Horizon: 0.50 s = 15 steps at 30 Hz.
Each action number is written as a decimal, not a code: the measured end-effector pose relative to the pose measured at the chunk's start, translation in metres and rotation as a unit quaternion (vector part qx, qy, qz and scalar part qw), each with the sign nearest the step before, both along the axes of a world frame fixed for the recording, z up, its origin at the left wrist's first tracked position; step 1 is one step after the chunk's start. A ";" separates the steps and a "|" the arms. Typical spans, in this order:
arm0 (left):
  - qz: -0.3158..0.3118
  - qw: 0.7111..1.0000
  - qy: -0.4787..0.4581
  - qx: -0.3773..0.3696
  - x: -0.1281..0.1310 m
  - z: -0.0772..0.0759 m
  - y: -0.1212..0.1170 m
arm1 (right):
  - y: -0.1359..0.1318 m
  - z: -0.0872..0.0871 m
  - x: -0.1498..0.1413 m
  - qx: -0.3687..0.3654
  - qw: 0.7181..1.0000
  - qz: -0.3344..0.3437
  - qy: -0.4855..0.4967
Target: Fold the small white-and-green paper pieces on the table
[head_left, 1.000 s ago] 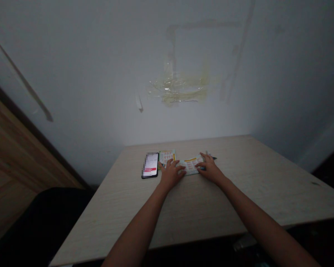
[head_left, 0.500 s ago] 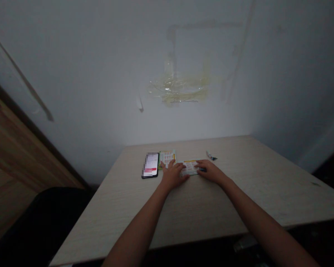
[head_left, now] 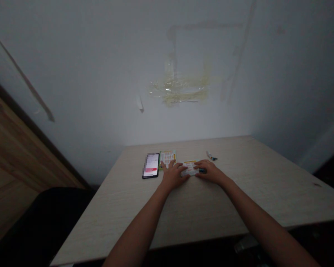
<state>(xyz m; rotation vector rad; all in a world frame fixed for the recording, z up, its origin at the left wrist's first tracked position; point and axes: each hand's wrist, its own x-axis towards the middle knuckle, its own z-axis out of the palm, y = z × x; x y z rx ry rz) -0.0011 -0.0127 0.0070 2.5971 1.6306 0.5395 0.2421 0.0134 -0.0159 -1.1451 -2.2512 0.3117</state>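
Note:
My left hand lies with its fingers spread, some tips over the left end of a small printed card and others reaching onto a second printed card. At the right end of the first card is my right hand, its fingers curled and their tips on the card's edge. A small dark object shows between that thumb and forefinger; its kind is hard to make out. Left of the second card lies a smartphone with a lit screen.
A small white and dark slim item rests beyond my right hand. The pale wooden table meets a grey wall bearing yellowed tape. A dark chair-like shape stands at the left, near a wooden panel.
Both hands hold nearly the same place over the card; the right fingers have shifted very slightly. The view has moved a touch.

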 end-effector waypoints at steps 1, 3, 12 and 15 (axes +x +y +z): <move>0.001 1.000 0.001 -0.004 0.000 0.000 0.000 | 0.000 0.000 0.000 -0.001 1.000 -0.001 0.002; 0.002 1.000 0.000 -0.007 0.000 0.000 0.000 | -0.001 0.001 0.000 -0.001 1.000 0.002 0.004; -0.009 1.000 0.002 0.013 -0.002 -0.001 0.001 | 0.001 -0.002 0.001 0.002 1.000 0.005 -0.004; -0.006 1.000 -0.001 0.016 -0.002 -0.001 0.001 | 0.000 0.001 0.000 -0.002 1.000 0.009 0.004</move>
